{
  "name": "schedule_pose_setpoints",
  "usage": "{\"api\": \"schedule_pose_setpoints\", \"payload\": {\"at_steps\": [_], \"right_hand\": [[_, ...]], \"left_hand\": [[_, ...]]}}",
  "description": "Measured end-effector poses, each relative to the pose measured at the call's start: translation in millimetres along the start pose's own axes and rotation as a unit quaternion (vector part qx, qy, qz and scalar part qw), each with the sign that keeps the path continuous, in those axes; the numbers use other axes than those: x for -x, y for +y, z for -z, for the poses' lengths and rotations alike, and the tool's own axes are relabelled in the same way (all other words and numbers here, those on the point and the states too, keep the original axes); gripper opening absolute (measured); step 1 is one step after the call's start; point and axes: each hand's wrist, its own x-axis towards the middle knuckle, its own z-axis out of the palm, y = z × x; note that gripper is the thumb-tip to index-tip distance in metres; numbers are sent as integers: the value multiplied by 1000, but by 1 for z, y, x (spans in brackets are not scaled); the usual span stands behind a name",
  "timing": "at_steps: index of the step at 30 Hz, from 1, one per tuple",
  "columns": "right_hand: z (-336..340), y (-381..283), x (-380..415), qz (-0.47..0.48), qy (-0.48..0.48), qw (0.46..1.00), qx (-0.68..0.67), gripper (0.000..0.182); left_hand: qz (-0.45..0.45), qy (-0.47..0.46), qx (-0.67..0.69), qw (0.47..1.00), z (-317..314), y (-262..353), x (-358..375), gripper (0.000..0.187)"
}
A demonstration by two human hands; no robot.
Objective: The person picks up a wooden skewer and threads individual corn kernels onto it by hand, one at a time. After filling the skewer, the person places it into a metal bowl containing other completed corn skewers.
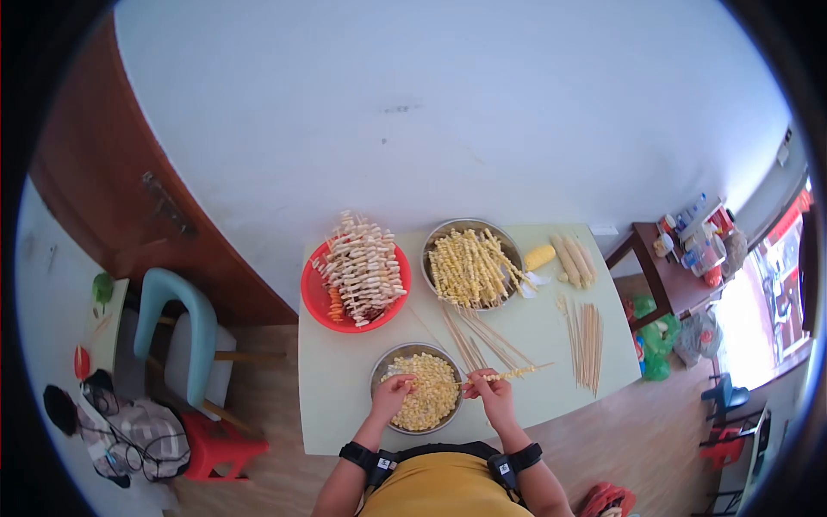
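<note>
My right hand (pixel 488 398) is closed on a thin wooden skewer. Yellow corn kernels (pixel 514 374) are threaded along the skewer's right part, and its bare tip points right. Over the near metal bowl (pixel 394 353), my left hand (pixel 393 396) has its fingers pinched together near the skewer's other end; what lies between them is too small to make out. Loose corn kernels (pixel 422 401) fill this bowl. Just beyond my hands, several bare skewers (pixel 487 336) lie on the pale table (pixel 345 379).
A red basin (pixel 309 302) at the back left holds skewers of white pieces. Beside it, a metal bowl (pixel 514 252) holds corn skewers. A yellow cob (pixel 539 257), pale cobs (pixel 575 261) and a skewer bundle (pixel 587 349) lie right. A blue chair (pixel 164 302) stands left.
</note>
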Motion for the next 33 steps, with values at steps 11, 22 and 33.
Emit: {"api": "schedule_pose_setpoints", "payload": {"at_steps": [11,22,33], "right_hand": [[-19,3,0,-8,-40,999,8,17],[-28,17,11,83,-59,995,-3,11],[-31,13,13,104,-62,993,10,9]], "left_hand": [[33,-4,10,999,9,16,10,18],[-19,7,-45,999,3,31,14,21],[-13,9,-70,997,2,36,15,20]]}}
